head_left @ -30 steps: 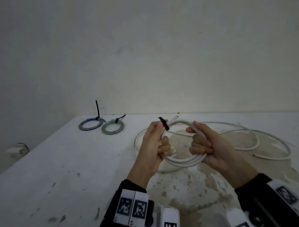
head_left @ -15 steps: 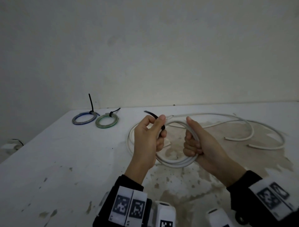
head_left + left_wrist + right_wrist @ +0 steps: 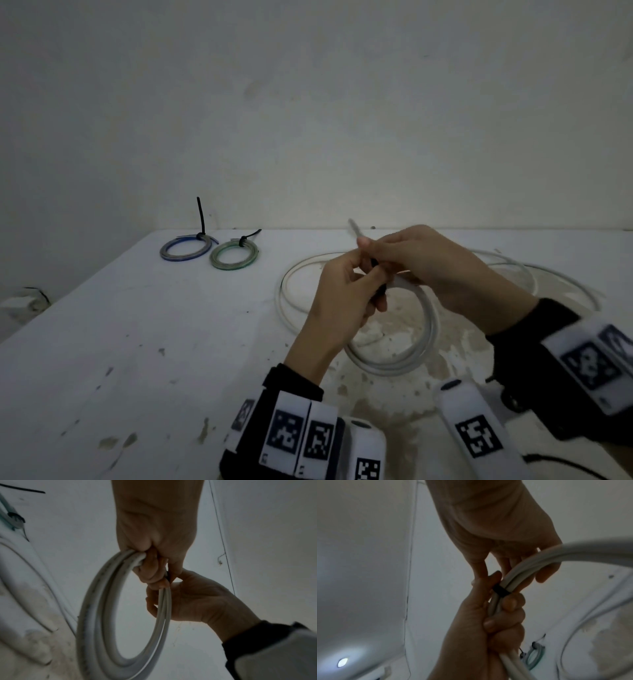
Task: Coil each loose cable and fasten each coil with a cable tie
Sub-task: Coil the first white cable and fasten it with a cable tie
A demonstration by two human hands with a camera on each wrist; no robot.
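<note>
My left hand (image 3: 363,291) grips the top of a white cable coil (image 3: 416,359), which hangs below both hands above the table. A black cable tie (image 3: 500,591) wraps the coil's strands just above my left fingers. My right hand (image 3: 376,255) reaches over from the right. Its fingers curl round the coil (image 3: 539,563) next to the tie, with the thumb tip against my left thumb. The left wrist view shows both hands (image 3: 154,536) closed on the coil (image 3: 96,615). The tie's tail is hidden.
A blue tied coil (image 3: 186,248) and a green tied coil (image 3: 234,258) lie at the table's far left. Loose white cable (image 3: 284,284) loops on the white stained table (image 3: 137,342) behind and right of my hands (image 3: 568,284). The wall is close behind.
My right hand has moved from the coil's right side up to the tie beside my left hand. The tie's tail, which stuck out before, is now covered. The coil hangs lower.
</note>
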